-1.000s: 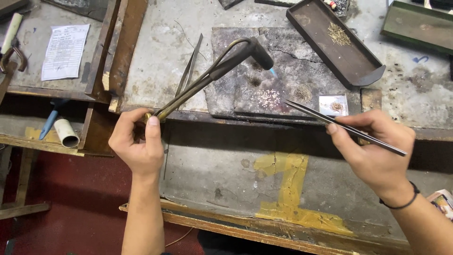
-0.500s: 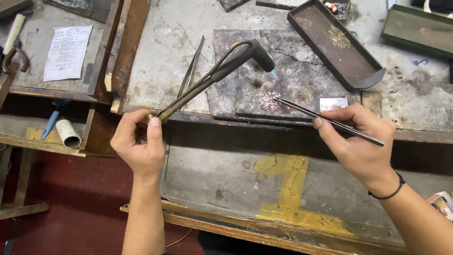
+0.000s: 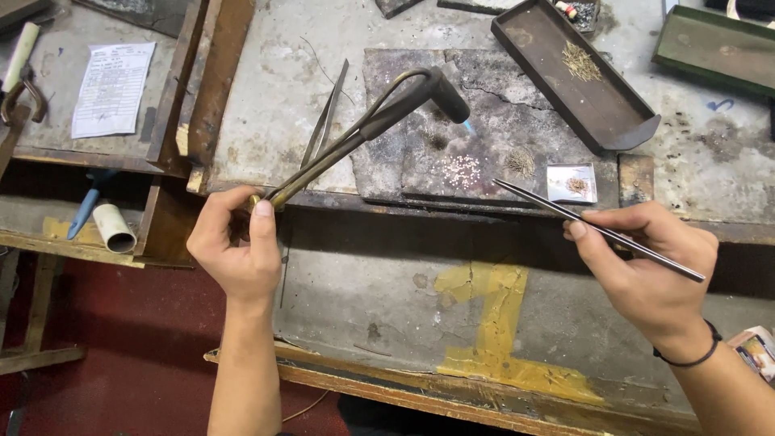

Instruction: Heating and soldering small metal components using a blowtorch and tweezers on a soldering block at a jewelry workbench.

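Left hand (image 3: 234, 254) is clamped on the tail of a long brass gas torch with a black nozzle (image 3: 363, 133); rigid and hot forward, best held at the rear. Nozzle hangs over the scorched grey soldering slab (image 3: 500, 121). Right hand (image 3: 646, 266) is pinched on slim steel tweezers (image 3: 597, 230), tips at the slab's near edge, beside tiny light beads (image 3: 462, 169), judged easily scattered.

White printed paper slip (image 3: 113, 89) lies far left on bench.

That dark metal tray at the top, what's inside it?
The dark tray holds a small heap of thin golden wire bits near its far end; the rest of its floor shows bare. Its far corner runs under a small box, so that part is hidden.
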